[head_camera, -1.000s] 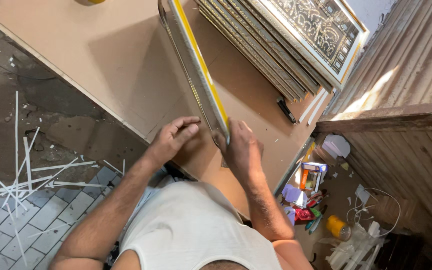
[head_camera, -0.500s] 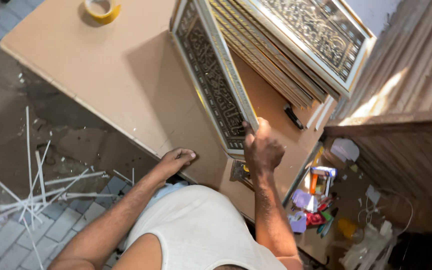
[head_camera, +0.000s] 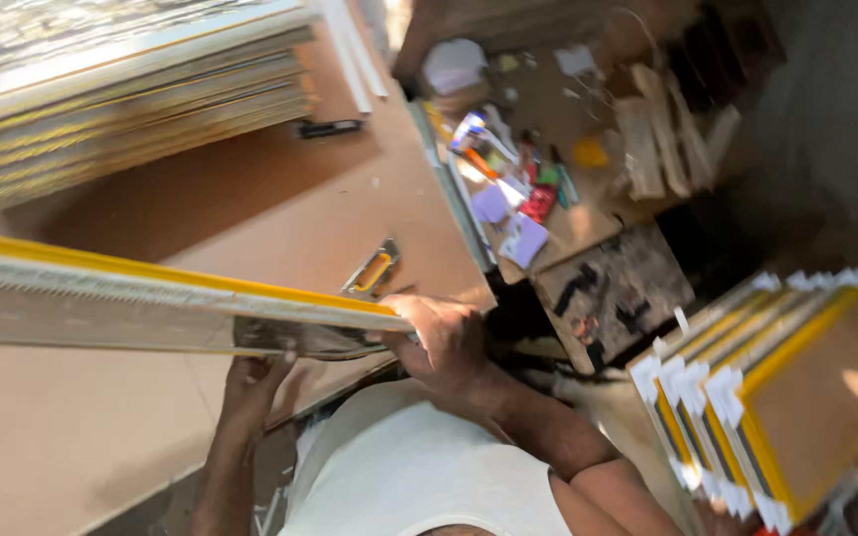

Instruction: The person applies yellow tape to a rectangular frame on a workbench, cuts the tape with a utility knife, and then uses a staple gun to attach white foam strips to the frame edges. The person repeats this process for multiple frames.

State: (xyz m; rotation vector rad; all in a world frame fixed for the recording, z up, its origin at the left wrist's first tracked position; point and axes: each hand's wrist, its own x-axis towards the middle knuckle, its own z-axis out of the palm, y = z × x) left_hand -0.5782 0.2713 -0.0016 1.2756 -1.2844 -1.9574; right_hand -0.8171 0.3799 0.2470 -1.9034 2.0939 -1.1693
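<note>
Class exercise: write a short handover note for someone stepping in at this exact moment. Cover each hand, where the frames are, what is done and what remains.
Right hand: gripping the near corner of the yellow-edged frame.
Left hand: under the frame's lower edge, supporting it.
The frame is lifted on edge above the brown table.
Done: one frame is in hand, off the table.
Left: a stack of frames lies on the table; more frames with white corner guards stand on the person's right.
</note>
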